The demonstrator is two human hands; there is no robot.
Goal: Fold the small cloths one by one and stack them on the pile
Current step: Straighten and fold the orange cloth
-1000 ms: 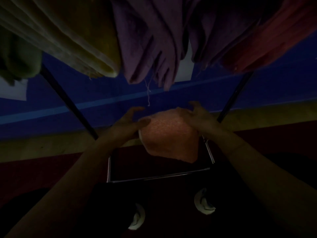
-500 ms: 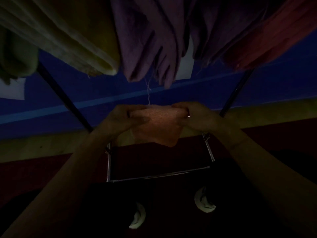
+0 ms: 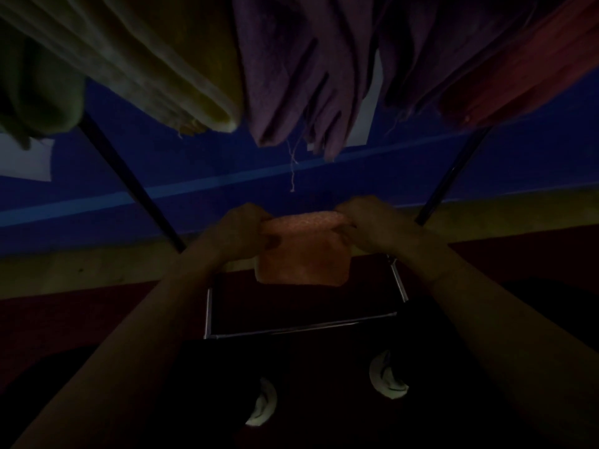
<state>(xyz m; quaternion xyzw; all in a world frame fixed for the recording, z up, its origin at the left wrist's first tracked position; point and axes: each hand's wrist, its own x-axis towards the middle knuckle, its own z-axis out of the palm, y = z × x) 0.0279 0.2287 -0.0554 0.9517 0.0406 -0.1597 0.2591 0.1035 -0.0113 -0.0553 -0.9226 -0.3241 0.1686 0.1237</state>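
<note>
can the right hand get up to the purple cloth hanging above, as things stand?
Probably not right away. The right hand and left hand both pinch the orange cloth. The gap up to the purple cloth looks open; only a loose thread dangles there.

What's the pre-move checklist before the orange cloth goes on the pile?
1. Left hand pinches the top left corner of the orange cloth: ok.
2. Right hand pinches the top right corner: ok.
3. Cloth hangs in a compact rectangle, lower edge roughly level: ok.
4. Fold count complete: cannot tell.
5. Pile location: cannot tell, too dark.
6. Loose thread from the hanging purple cloth ends above the orange cloth, apart from it: ok.
</note>
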